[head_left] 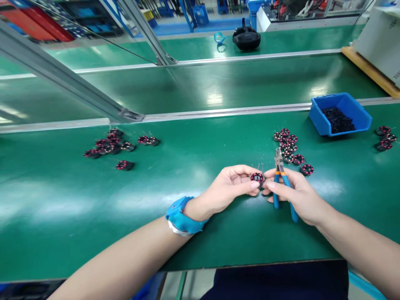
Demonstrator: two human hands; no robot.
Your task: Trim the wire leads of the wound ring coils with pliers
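Note:
Between the thumb and fingers of my left hand point(234, 185) is a small round motor stator point(256, 178), black with reddish windings and thin wire ends sticking up. My right hand point(295, 189) is closed around blue-handled cutting pliers point(285, 179), whose jaws point away from me. Its fingertips come close to the stator's right side; whether they touch it I cannot tell. Just beyond the pliers lies a cluster of similar stators point(289, 146) on the green table point(193, 166). A blue band point(184, 216) wraps my left wrist.
More stators point(108, 143) lie in a group at the left, and a few point(384, 137) at the far right. A blue bin point(331, 127) holds many small black pieces. A metal post point(93, 85) slants over the table's left side. Farther back sits a black headset-like object point(246, 39).

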